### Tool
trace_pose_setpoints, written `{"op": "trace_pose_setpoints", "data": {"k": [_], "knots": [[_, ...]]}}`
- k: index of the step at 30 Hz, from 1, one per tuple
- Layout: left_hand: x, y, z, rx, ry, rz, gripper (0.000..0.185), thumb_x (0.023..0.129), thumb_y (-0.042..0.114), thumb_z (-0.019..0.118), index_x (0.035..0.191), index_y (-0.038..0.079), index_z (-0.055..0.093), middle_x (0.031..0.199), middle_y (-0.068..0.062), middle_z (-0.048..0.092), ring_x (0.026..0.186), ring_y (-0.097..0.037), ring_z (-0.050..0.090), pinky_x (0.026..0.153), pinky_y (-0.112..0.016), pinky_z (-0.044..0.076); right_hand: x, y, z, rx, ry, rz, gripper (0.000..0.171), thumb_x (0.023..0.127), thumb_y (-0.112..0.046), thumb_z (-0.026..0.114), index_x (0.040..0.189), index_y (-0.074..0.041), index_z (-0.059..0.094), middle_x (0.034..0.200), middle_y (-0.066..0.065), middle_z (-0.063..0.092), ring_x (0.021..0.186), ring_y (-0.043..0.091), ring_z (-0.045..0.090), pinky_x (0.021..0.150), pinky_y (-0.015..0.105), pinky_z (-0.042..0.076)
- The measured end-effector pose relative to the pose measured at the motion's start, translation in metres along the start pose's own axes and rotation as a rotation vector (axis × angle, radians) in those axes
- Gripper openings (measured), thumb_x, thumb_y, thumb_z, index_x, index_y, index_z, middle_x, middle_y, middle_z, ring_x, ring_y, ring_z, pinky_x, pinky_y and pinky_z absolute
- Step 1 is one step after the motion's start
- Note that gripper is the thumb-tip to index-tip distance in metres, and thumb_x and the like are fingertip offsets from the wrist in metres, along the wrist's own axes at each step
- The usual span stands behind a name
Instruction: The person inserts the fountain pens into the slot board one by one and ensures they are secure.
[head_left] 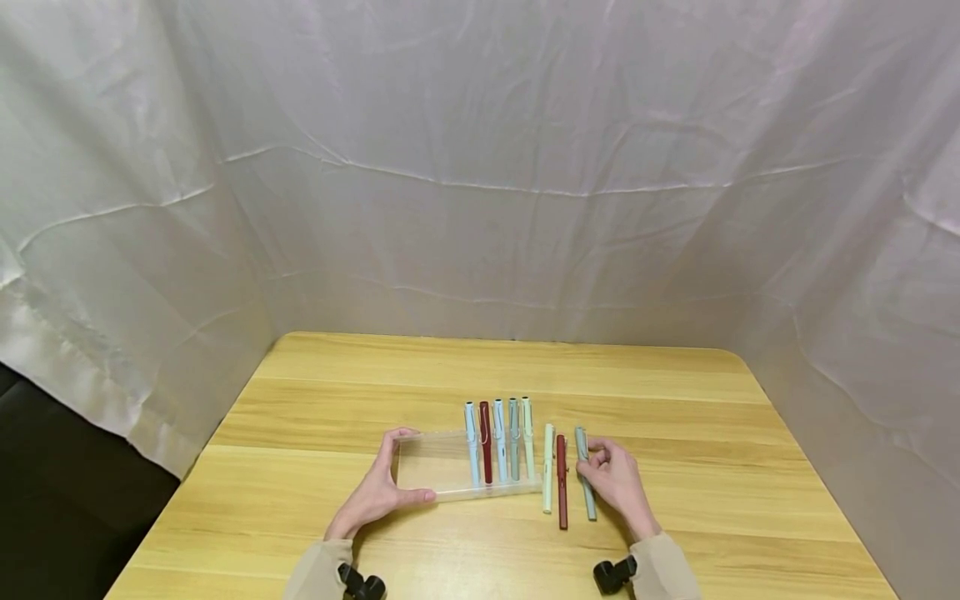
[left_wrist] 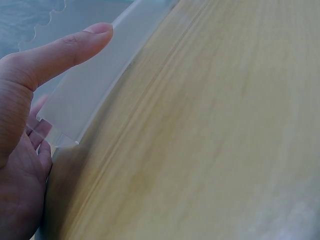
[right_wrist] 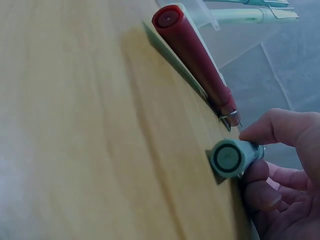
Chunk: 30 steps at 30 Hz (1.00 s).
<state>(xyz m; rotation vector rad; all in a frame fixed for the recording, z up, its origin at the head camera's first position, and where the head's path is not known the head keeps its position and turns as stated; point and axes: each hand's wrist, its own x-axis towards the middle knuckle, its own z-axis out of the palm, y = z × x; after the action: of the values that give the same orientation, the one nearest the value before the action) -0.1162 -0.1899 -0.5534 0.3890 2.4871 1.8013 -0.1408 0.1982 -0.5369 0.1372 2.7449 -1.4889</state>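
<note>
My left hand (head_left: pixel 378 487) grips the left end of a clear plastic pen tray (head_left: pixel 431 463), thumb along the near edge, fingers at the far edge. In the left wrist view the thumb presses the tray's frosted side wall (left_wrist: pixel 95 75). Several capped pens lie side by side in its right part, among them a dark red pen (head_left: pixel 486 442) and a pale green pen (head_left: pixel 528 433). At the right, my right hand (head_left: pixel 615 477) pinches a grey-green pen (head_left: pixel 590 502) lying on the table; the right wrist view shows this pen's round end (right_wrist: pixel 228 157).
Between the tray and the right hand, a second pale green pen (head_left: pixel 547 479) and another dark red pen (head_left: pixel 562 492) lie on the wooden table (head_left: pixel 300 467). White cloth (head_left: pixel 480 250) hangs behind and around the table.
</note>
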Motion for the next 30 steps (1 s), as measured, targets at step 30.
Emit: {"op": "trace_pose_setpoints", "data": {"k": [30], "knots": [[0.0001,-0.0009,0.0008,0.003,0.006,0.015,0.099,0.064,0.020,0.095,0.143,0.013,0.035,0.149,-0.015,0.042,0.144,-0.040,0.034,0.120,-0.073,0.015,-0.0047,0.0085,-0.0069,0.330,-0.085,0.051,0.050,0.095,-0.005,0.065,0.136,-0.003,0.036,0.090,0.010,0.070,0.071,0.009,0.062,0.068,0.021,0.049]]}}
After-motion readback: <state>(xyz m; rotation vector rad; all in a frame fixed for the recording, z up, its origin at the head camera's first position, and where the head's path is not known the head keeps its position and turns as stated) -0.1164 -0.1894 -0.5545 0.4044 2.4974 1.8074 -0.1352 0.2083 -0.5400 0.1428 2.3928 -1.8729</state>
